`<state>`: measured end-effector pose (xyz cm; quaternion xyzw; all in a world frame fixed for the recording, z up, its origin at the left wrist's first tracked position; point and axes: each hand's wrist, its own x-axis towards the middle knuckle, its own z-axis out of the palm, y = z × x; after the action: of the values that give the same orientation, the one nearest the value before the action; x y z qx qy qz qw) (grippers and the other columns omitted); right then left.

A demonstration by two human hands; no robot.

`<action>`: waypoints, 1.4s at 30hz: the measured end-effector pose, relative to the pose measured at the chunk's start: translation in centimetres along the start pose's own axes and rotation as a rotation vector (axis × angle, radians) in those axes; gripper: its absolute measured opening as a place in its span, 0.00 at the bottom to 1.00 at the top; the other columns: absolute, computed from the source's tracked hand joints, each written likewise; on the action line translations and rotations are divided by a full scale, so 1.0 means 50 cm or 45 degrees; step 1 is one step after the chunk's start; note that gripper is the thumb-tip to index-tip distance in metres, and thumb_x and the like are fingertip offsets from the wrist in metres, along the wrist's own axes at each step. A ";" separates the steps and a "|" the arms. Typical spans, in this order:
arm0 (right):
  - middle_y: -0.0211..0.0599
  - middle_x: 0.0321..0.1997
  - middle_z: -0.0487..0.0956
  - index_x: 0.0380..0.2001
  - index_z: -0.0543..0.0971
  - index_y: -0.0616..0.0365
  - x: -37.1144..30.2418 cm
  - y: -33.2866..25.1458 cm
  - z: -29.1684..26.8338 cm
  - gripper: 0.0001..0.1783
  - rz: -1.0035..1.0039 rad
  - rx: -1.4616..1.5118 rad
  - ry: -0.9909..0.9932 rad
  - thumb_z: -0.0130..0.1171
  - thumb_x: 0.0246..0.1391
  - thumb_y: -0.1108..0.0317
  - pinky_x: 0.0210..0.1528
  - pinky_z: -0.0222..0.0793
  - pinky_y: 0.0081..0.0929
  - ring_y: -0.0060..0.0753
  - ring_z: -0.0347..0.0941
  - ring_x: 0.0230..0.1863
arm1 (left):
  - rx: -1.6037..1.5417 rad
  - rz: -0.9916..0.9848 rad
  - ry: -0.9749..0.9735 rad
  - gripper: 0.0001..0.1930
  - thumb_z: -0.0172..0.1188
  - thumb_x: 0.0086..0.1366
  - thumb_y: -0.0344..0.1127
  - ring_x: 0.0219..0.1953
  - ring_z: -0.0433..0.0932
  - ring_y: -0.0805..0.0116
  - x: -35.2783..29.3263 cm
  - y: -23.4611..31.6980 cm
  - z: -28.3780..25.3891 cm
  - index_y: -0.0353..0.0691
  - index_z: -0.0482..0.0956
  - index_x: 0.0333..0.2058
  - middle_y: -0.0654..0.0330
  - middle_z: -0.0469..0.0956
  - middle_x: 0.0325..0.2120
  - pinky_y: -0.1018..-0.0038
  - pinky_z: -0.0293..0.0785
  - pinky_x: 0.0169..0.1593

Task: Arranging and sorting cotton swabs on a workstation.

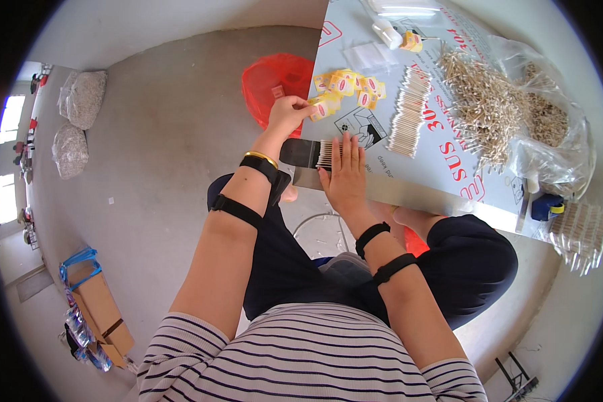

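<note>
At the table's left edge my left hand (289,115) is closed in a pinch at a small yellow-and-white label (320,110). More such labels (347,83) lie in a loose pile just beyond it. My right hand (346,175) lies flat with its fingers stretched out over a short row of cotton swabs (325,155) near the table's front edge. Part of that row is hidden under the fingers. Left of the swabs is a flat black piece (299,153), which reaches past the table corner.
A long row of swabs (410,112) lies right of the labels, beside a big loose heap of swabs (481,100). Clear plastic bags (556,161) and a blue tape dispenser (547,207) sit at the right. A red bag (264,84) hangs by the left edge of the table (415,184).
</note>
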<state>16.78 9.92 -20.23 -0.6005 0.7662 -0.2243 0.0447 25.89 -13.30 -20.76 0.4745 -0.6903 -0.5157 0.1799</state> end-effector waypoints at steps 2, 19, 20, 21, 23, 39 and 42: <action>0.58 0.83 0.50 0.77 0.57 0.63 0.000 0.000 0.000 0.46 -0.003 0.004 0.002 0.60 0.64 0.52 0.82 0.39 0.57 0.63 0.43 0.83 | 0.009 0.060 -0.011 0.16 0.76 0.60 0.41 0.33 0.83 0.72 -0.005 0.027 0.011 0.34 0.88 0.39 0.59 0.87 0.30 0.73 0.77 0.40; 0.58 0.83 0.51 0.77 0.56 0.66 -0.001 0.002 -0.002 0.47 0.003 -0.016 -0.003 0.60 0.64 0.51 0.82 0.39 0.56 0.61 0.44 0.84 | 0.411 0.194 -0.204 0.11 0.74 0.61 0.37 0.32 0.85 0.67 -0.169 0.059 0.038 0.38 0.85 0.38 0.58 0.87 0.30 0.71 0.78 0.37; 0.58 0.83 0.51 0.77 0.56 0.65 -0.001 0.003 -0.002 0.47 0.009 -0.014 -0.010 0.60 0.64 0.51 0.82 0.39 0.56 0.61 0.43 0.84 | 0.446 0.196 -0.211 0.12 0.74 0.59 0.38 0.30 0.84 0.62 -0.170 0.065 0.048 0.40 0.84 0.38 0.58 0.85 0.28 0.68 0.78 0.35; 0.58 0.83 0.50 0.77 0.56 0.65 -0.002 0.003 -0.001 0.47 0.016 -0.011 -0.017 0.59 0.64 0.51 0.83 0.39 0.56 0.61 0.43 0.84 | 0.447 0.197 -0.213 0.12 0.74 0.59 0.38 0.30 0.84 0.62 -0.172 0.070 0.054 0.40 0.84 0.38 0.58 0.85 0.28 0.68 0.78 0.35; 0.57 0.83 0.50 0.77 0.56 0.65 -0.002 0.003 0.000 0.47 0.019 -0.016 -0.011 0.59 0.65 0.51 0.83 0.38 0.56 0.61 0.43 0.84 | 0.633 0.317 -0.178 0.11 0.73 0.59 0.39 0.39 0.81 0.56 -0.177 0.078 0.060 0.44 0.84 0.38 0.59 0.82 0.33 0.62 0.76 0.44; 0.56 0.84 0.50 0.78 0.54 0.64 -0.002 0.004 0.005 0.47 0.010 0.013 0.009 0.59 0.65 0.52 0.83 0.38 0.55 0.60 0.41 0.84 | 0.736 0.707 0.049 0.32 0.69 0.55 0.31 0.65 0.68 0.47 -0.232 0.001 -0.041 0.45 0.74 0.60 0.55 0.71 0.60 0.46 0.60 0.70; 0.57 0.83 0.50 0.78 0.54 0.64 -0.003 0.006 0.004 0.47 0.008 0.008 0.013 0.60 0.65 0.53 0.83 0.39 0.55 0.60 0.42 0.84 | 0.833 0.753 -0.196 0.37 0.71 0.52 0.30 0.66 0.67 0.47 -0.240 0.017 -0.060 0.42 0.71 0.64 0.53 0.69 0.61 0.47 0.61 0.71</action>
<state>16.65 10.06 -20.57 -0.5969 0.7675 -0.2296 0.0434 33.53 -4.80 -15.90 0.2491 -0.9345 -0.2302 0.1082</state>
